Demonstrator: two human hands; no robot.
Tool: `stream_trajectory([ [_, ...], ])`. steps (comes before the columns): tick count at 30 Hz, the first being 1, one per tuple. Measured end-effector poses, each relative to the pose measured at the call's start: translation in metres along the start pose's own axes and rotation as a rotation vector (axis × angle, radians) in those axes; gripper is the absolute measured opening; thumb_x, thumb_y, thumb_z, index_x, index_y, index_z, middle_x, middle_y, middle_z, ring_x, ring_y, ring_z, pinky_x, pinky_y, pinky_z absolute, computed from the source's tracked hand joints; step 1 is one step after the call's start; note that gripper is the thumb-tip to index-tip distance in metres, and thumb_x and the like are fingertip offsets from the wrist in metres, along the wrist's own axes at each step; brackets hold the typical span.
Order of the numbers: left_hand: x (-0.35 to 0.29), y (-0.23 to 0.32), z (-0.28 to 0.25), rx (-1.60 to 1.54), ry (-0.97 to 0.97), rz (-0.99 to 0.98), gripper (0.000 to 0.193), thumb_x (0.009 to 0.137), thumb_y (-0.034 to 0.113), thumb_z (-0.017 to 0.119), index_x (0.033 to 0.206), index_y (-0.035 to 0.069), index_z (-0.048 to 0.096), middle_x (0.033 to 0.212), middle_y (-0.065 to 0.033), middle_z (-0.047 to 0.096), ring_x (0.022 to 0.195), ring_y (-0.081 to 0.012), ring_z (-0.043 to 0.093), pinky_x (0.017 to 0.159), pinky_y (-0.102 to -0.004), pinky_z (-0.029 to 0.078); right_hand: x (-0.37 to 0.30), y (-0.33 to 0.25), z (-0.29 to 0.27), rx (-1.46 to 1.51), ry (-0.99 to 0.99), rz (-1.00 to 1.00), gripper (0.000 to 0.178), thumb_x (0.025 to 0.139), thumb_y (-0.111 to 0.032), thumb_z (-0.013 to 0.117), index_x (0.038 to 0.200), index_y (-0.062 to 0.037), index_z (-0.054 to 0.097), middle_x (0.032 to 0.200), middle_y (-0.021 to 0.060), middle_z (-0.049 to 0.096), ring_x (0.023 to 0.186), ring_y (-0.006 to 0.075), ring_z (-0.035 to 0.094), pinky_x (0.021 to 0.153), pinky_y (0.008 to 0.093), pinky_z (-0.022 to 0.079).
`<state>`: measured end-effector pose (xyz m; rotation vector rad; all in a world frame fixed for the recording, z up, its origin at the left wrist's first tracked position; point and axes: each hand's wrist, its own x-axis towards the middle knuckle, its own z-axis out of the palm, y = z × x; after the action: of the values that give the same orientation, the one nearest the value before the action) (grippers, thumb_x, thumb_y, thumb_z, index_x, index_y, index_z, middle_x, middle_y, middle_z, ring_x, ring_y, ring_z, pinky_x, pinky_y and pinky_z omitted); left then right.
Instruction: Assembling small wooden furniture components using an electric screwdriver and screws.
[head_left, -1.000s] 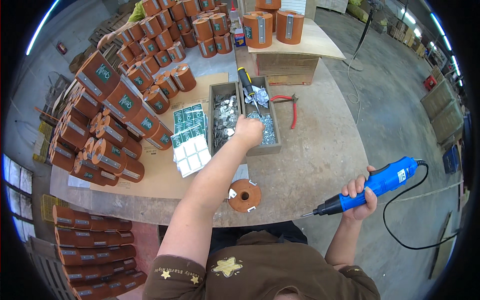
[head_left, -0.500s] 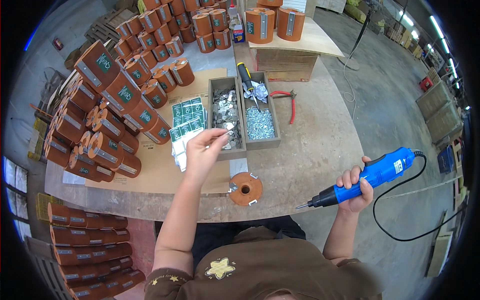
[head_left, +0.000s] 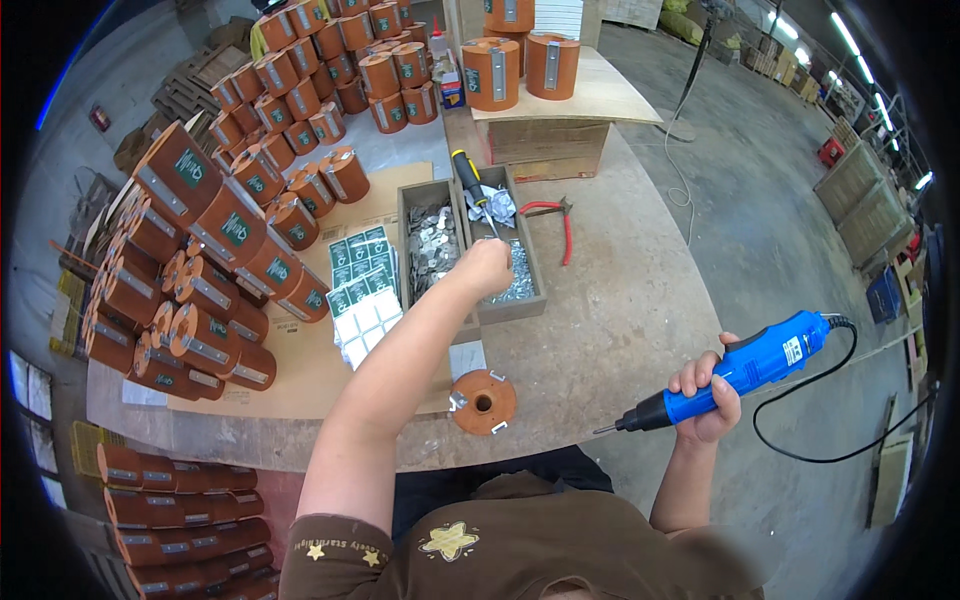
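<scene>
My left hand (head_left: 487, 268) dips into the wooden bin of small silver screws (head_left: 520, 283), fingers curled downward and mostly hidden behind its back; what they hold does not show. In my right hand (head_left: 712, 400) is a blue electric screwdriver (head_left: 752, 370), its black nose and bit pointing left past the table edge. A round orange-brown wooden piece (head_left: 483, 422) with a centre hole and small metal fittings lies flat near the front edge. Left of the screws, a second bin holds loose flat metal pieces (head_left: 432, 240).
A yellow-and-black screwdriver (head_left: 468, 178) leans in the screw bin by crumpled paper. Red-handled pliers (head_left: 567, 235) lie to its right. Sheets of green-and-white labels (head_left: 362, 285) sit left of the bins. Orange-brown cylinders (head_left: 240, 230) are stacked at left; others (head_left: 552, 68) stand on a raised board.
My left hand has moved from above the flat metal pieces, where its fingers were pinched, rightward into the screws. The electric screwdriver stays in my right hand. The view has shifted slightly.
</scene>
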<state>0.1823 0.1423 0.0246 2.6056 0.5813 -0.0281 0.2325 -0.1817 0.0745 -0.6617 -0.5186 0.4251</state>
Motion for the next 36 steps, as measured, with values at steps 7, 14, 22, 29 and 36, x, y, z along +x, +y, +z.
stream_trajectory([
  [7, 0.060, -0.014, 0.026, 0.198, -0.037, -0.035, 0.029, 0.065, 0.008, 0.052, 0.091, -0.003, 0.058, 0.095, -0.0234, 0.056, 0.096, -0.0341, 0.053, 0.083, -0.0400, 0.041, 0.000, -0.008, -0.014, -0.001, 0.078, -0.038, 0.055, 0.070, -0.010, 0.051, 0.119, -0.0042, 0.027, 0.067, 0.0073, 0.046, 0.056, 0.0178, 0.049, 0.057, 0.0342, 0.047],
  [14, 0.085, -0.030, 0.038, 0.179, -0.220, -0.043, 0.035, 0.076, 0.024, 0.043, 0.095, -0.001, 0.058, 0.100, -0.0216, 0.055, 0.095, -0.0340, 0.053, 0.084, -0.0381, 0.040, 0.005, -0.001, -0.019, -0.053, 0.074, -0.014, 0.055, 0.071, -0.013, 0.051, 0.120, -0.0043, 0.027, 0.067, 0.0052, 0.043, 0.057, 0.0147, 0.047, 0.057, 0.0330, 0.045],
  [22, 0.073, -0.019, 0.030, 0.200, -0.305, -0.010, 0.034, 0.075, 0.026, 0.045, 0.091, 0.001, 0.061, 0.095, -0.0210, 0.057, 0.091, -0.0340, 0.054, 0.081, -0.0388, 0.041, 0.008, 0.002, -0.017, -0.007, 0.121, -0.014, 0.054, 0.070, -0.011, 0.052, 0.118, -0.0039, 0.028, 0.066, 0.0068, 0.046, 0.055, 0.0174, 0.049, 0.055, 0.0333, 0.047],
  [29, 0.047, -0.009, 0.016, 0.114, -0.265, 0.092, 0.025, 0.071, 0.025, 0.053, 0.084, 0.005, 0.062, 0.086, -0.0175, 0.060, 0.082, -0.0311, 0.057, 0.073, -0.0363, 0.044, 0.010, 0.001, -0.015, -0.024, 0.102, 0.003, 0.054, 0.069, -0.011, 0.052, 0.118, -0.0037, 0.029, 0.066, 0.0069, 0.046, 0.055, 0.0174, 0.049, 0.055, 0.0335, 0.046],
  [36, 0.030, -0.008, -0.007, -0.139, -0.271, -0.021, 0.027, 0.074, 0.027, 0.056, 0.091, 0.007, 0.061, 0.085, -0.0171, 0.060, 0.082, -0.0295, 0.058, 0.074, -0.0347, 0.044, 0.010, 0.000, -0.006, 0.007, 0.026, 0.006, 0.055, 0.071, -0.010, 0.051, 0.120, -0.0038, 0.028, 0.067, 0.0075, 0.046, 0.057, 0.0176, 0.050, 0.057, 0.0339, 0.046],
])
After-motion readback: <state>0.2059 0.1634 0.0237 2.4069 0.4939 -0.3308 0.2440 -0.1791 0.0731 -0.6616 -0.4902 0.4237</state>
